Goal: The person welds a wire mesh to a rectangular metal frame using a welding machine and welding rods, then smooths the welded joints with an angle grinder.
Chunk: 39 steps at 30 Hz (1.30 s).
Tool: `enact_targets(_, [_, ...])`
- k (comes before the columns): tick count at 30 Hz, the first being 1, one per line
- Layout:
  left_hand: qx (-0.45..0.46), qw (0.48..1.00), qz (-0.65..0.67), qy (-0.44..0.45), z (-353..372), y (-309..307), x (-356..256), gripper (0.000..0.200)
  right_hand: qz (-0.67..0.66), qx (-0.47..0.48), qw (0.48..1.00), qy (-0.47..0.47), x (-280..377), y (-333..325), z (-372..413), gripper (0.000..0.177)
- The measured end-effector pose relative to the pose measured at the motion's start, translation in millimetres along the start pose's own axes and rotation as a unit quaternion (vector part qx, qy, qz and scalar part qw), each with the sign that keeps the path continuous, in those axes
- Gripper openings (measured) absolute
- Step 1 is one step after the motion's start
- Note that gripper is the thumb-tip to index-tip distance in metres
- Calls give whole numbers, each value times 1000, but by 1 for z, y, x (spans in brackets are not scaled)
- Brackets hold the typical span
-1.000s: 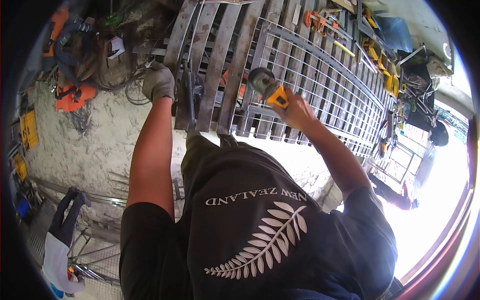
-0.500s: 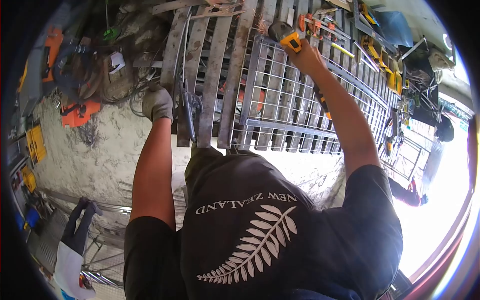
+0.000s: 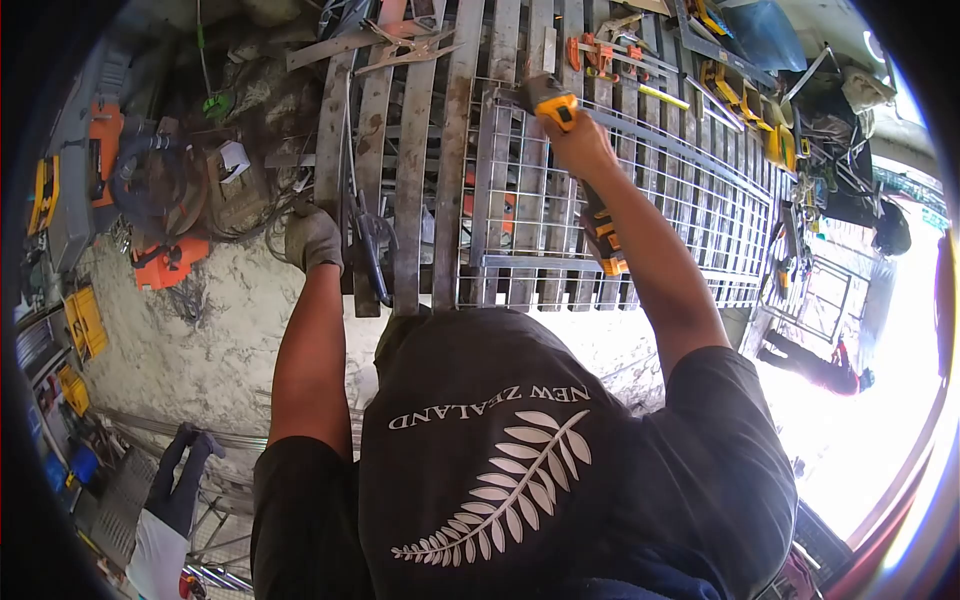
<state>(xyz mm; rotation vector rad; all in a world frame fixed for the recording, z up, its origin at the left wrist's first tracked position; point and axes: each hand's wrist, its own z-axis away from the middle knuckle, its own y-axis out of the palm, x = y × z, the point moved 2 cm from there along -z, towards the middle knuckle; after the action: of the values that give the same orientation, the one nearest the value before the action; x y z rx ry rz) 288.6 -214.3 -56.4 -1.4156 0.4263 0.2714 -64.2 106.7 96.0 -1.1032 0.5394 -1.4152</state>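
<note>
A: Starting at the left hand [image 3: 312,240]?

B: Gloved, pressed onto the near end of the outermost of the metal bars [image 3: 415,150]. Fingers curled down over the edge; impossible to tell whether gripping or only leaning.

A: Around it?

B: Out to its left, on the dusty floor, an orange machine [image 3: 165,262] among tangled cables. Just to its right, almost touching the glove, a black tool [image 3: 372,238] lying along the bars, with a thin cable running away from it.

A: Then the right hand [image 3: 580,150]?

B: Bare, stretched well ahead of the left one, wrapped tight around a yellow grinder [image 3: 552,100].

A: Where, relative to the hand?

B: Sticking out past the knuckles, away from the body, head end over the far left corner of a wire grid [image 3: 690,190] laid flat across the bars.

A: In the way?

B: Behind the hand, under the forearm, an orange and black object [image 3: 606,240] against the grid, partly hidden by the arm. Just beyond the grinder, orange clamps [image 3: 600,55] on the bars. Further to the right of the hand, yellow tools [image 3: 775,140] along the far edge of the grid.
</note>
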Motion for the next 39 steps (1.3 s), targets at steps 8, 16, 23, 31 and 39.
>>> enact_targets(8, [19,999,-45,-18,-2,6,6,61,61,-44,992,97,-94,-60,-2,78])
enact_targets(16, [35,997,-56,-40,-3,3,3,61,-437,107,891,56,-134,-100,8,67])
enact_targets(23, [32,997,-58,-33,-6,4,4,61,-616,343,708,39,-55,-62,17,67])
enact_targets(31, [47,995,-83,-28,-5,2,3,58,-34,73,990,-115,74,-50,-152,63])
enact_targets(39, [24,992,-125,-16,-2,-9,-3,50,198,-125,969,-81,168,-17,-286,98])
